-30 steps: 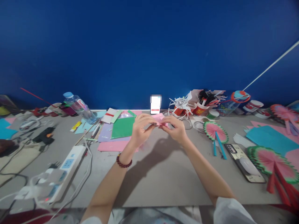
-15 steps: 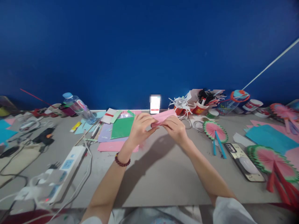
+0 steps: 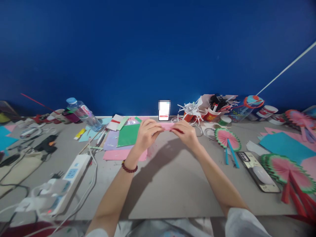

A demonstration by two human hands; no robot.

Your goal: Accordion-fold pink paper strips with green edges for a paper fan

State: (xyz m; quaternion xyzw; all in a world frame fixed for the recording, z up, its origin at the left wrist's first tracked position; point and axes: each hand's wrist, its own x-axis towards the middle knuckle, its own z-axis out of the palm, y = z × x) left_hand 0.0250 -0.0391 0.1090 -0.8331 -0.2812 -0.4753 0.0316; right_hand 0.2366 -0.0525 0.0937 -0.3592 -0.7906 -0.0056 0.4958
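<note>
Between my two hands, raised above the desk, is a narrow folded strip of pink paper [image 3: 167,126]. My left hand [image 3: 148,132] pinches its left end, thumb below and fingers above. At the right end my right hand [image 3: 184,132] pinches it the same way, and the fingers hide much of the paper there. Below and left of my left hand lie a pink paper sheet [image 3: 118,155] and a green paper pack [image 3: 128,135]. A phone with a lit screen [image 3: 164,111] stands upright against the wall behind the strip.
Left are a power strip [image 3: 71,179] with cables, a glue gun [image 3: 46,144] and a tilted bottle [image 3: 85,113]. At right lie finished paper fans [image 3: 227,138], a phone [image 3: 247,159] under a white mouse [image 3: 262,174], and blue paper [image 3: 287,144]. Cups of paper strips [image 3: 191,110] stand behind.
The pink paper's raised flap has come down, so a narrower strip shows between my hands. Both hands have stayed nearly in place, still gripping it.
</note>
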